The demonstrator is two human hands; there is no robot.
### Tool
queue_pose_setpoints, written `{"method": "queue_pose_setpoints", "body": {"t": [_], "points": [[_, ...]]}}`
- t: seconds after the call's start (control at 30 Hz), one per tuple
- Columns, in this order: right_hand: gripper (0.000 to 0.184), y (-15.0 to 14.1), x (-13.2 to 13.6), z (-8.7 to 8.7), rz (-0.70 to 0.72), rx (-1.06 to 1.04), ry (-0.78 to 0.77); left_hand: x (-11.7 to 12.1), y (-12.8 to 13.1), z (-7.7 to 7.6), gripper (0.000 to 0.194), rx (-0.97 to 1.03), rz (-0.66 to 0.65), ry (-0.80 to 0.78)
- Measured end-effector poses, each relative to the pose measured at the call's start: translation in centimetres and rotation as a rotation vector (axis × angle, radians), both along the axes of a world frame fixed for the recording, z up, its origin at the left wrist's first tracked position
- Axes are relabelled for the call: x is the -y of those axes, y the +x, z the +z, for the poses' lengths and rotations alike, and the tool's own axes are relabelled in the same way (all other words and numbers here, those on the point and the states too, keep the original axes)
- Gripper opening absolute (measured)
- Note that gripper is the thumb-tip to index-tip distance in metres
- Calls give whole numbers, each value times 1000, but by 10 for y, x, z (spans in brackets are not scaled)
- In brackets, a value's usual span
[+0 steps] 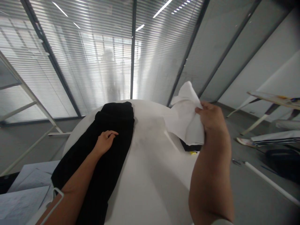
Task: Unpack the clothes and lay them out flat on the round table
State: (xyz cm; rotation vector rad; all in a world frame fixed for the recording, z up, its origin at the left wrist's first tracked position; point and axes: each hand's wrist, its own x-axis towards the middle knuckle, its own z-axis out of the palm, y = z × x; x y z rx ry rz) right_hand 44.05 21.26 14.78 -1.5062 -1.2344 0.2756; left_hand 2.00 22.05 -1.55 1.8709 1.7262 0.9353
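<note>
Cloth (117, 125), black, lies lengthwise on L part of white counter (150, 162); L hand (106, 142) is over its middle, fingers loosely curled, can't tell if that grip has any fabric. R hand (211, 115) w/ narrow grip, pinching edge of limp white sheet (184, 117) up over counter's R side; cloth or paper unclear. Dark item (189, 147) + small yellow bit (193, 153) show below it. Papers (25, 203) lower L.

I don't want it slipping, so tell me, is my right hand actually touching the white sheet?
Touching. The head view shows it plainly: your right hand pinches the white sheet at its right edge, between thumb and fingers.
</note>
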Motion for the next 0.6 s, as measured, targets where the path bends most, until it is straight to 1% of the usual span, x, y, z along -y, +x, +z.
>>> {"method": "queue_pose_setpoints", "body": {"t": [0.07, 0.1, 0.13, 0.2, 0.27, 0.33, 0.4, 0.47, 0.53, 0.6], "points": [[38, -25, 5, 12, 238, -240, 123, 5, 12, 6, 37, 176, -54, -3], [36, -39, 7, 17, 331, -306, 200, 8, 18, 11, 40, 291, -86, -20], [35, -54, 10, 22, 424, -337, 260, 12, 25, 16, 44, 427, -117, -54], [31, -86, 13, 26, 536, -336, 330, 20, 33, 29, 55, 751, -169, -167], [31, -117, 13, 21, 604, -324, 347, 27, 35, 42, 69, 1077, -230, -289], [32, -145, 10, 9, 669, -323, 331, 33, 30, 53, 76, 1301, -284, -320], [34, -167, 5, -6, 754, -315, 267, 36, 22, 59, 76, 1421, -276, -292], [35, -181, 1, -19, 834, -317, 188, 36, 15, 61, 70, 1490, -202, -261], [36, -189, -1, -27, 885, -326, 144, 34, 10, 61, 57, 1540, -96, -197], [36, -194, -1, -30, 899, -314, 144, 32, 8, 61, 43, 1565, -11, -79]]}}
